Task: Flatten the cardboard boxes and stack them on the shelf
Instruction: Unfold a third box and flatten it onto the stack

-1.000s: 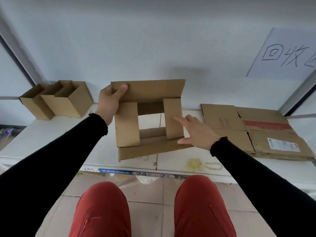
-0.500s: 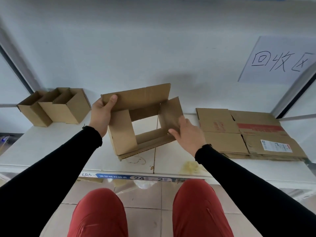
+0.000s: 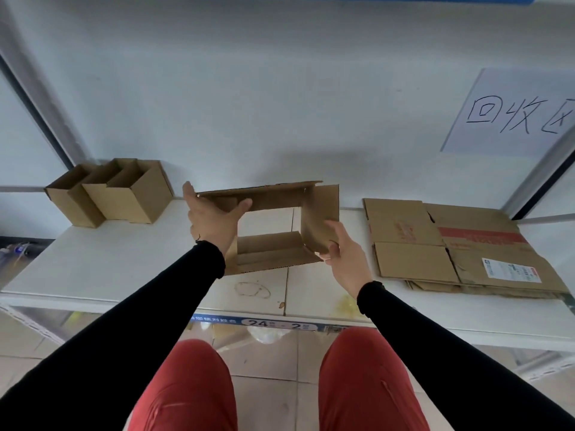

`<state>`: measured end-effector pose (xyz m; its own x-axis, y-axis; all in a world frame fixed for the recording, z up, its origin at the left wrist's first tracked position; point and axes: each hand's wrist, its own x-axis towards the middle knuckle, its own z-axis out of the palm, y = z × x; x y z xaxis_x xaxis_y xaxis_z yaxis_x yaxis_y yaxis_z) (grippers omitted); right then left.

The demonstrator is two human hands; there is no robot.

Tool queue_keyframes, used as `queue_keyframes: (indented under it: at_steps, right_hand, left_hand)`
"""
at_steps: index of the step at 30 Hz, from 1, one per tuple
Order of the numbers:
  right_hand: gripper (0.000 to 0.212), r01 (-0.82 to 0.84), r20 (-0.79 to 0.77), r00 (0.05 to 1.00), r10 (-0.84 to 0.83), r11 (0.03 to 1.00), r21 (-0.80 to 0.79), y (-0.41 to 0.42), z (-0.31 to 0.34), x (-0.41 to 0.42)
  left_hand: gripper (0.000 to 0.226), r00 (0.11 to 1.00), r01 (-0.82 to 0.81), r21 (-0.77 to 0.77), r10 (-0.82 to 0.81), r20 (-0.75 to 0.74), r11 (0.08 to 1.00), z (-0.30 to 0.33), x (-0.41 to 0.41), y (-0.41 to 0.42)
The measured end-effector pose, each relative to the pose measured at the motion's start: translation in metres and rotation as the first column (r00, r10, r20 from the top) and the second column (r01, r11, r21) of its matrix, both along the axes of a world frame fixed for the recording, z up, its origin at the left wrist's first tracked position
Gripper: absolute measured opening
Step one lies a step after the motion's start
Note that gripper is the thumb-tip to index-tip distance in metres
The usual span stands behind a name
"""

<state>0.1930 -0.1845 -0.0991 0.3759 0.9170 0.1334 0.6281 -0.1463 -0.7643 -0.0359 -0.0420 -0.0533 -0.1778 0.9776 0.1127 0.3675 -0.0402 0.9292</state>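
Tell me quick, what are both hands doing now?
Left hand: gripping the left end of the open cardboard box.
Right hand: gripping the box's right flap at its near corner.

Open-ended brown box (image 3: 273, 225) held above shelf (image 3: 124, 262), flattened stack (image 3: 451, 244) right

- On the white paper sheet (image 3: 510, 113) on the wall: handwritten "回收", then a third character cut off by the frame edge.
- On the blue label strip (image 3: 252, 322) along the front edge of the shelf (image 3: 124, 269): "24" and "2" in a white oval; the white characters left of that possibly read "请仔细核对姓名", too blurred to confirm.
- On the white shipping label (image 3: 510, 270) stuck to the top flattened box (image 3: 466, 244): print too small to read.
- On the same box: a red band (image 3: 479, 235) and faint red markings (image 3: 401, 231), illegible.
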Motion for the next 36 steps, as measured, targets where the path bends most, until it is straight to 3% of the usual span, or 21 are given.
queue_keyframes:
  at_steps: [3,6,9,11,14,17,20,23,25,28,31,32,34,36]
  right_hand:
    - [0.046,-0.011,-0.059,0.998,0.012,1.0,0.011,-0.001,-0.003,0.001]
    - [0.045,-0.019,-0.097,0.995,0.021,1.0,0.018,-0.004,-0.004,0.003]
    - [0.048,-0.012,-0.173,0.985,0.018,0.999,0.03,-0.005,-0.003,0.007]
    - [0.053,0.002,-0.232,0.973,0.004,1.0,0.027,-0.004,-0.004,0.013]
    - [0.066,0.01,-0.36,0.933,0.006,0.999,0.043,-0.002,-0.01,0.024]
    - [0.072,-0.01,-0.606,0.795,0.025,1.0,0.028,-0.004,-0.017,0.021]
    - [0.052,0.044,-0.76,0.647,-0.06,0.998,-0.042,-0.013,-0.026,0.013]
    - [0.027,0.125,-0.836,0.511,-0.2,0.979,-0.158,-0.019,-0.034,0.016]
    - [0.026,0.14,-0.801,0.527,-0.285,0.958,-0.249,-0.024,-0.039,0.025]
    - [0.027,0.163,-0.644,0.669,-0.371,0.919,-0.36,-0.038,-0.047,0.043]
    - [0.036,0.267,-0.246,0.903,-0.352,0.908,-0.322,-0.048,-0.047,0.058]
    - [0.035,0.284,-0.123,0.937,-0.326,0.919,-0.273,-0.047,-0.046,0.06]
    - [0.029,0.225,-0.029,0.972,-0.233,0.96,-0.167,-0.036,-0.041,0.056]
    - [0.021,0.09,0.062,0.995,-0.082,0.984,-0.153,-0.016,-0.04,0.046]
  left_hand:
    - [0.127,0.976,-0.026,-0.004,0.025,-0.216,1.0,-0.011,-0.001,0.001]
    - [0.119,0.969,-0.019,-0.023,0.013,-0.247,1.0,-0.013,-0.008,0.005]
    - [0.099,0.973,0.171,0.014,-0.166,-0.158,0.985,-0.01,-0.017,0.005]
    - [0.077,0.923,0.334,0.06,-0.313,-0.225,0.941,-0.006,-0.029,0.004]
    - [0.067,0.764,0.517,0.053,-0.433,-0.478,0.854,-0.002,-0.049,0.0]
    - [0.071,0.559,0.622,-0.043,-0.481,-0.675,0.782,-0.006,-0.06,-0.009]
    - [0.07,0.34,0.724,-0.181,-0.572,-0.746,0.666,-0.022,-0.058,-0.025]
    - [0.072,0.203,0.719,-0.323,-0.63,-0.749,0.615,-0.053,-0.057,-0.033]
    - [0.074,0.152,0.695,-0.385,-0.647,-0.747,0.607,-0.073,-0.057,-0.033]
    - [0.074,0.122,0.663,-0.423,-0.646,-0.754,0.618,-0.09,-0.054,-0.031]
    - [0.072,0.01,0.597,-0.566,-0.711,-0.703,0.569,-0.099,-0.052,-0.028]
    - [0.071,-0.017,0.576,-0.602,-0.728,-0.686,0.554,-0.101,-0.05,-0.028]
    - [0.068,0.027,0.563,-0.582,-0.717,-0.696,0.586,-0.099,-0.043,-0.028]
    - [0.063,0.134,0.574,-0.466,-0.638,-0.758,0.674,-0.092,-0.031,-0.027]
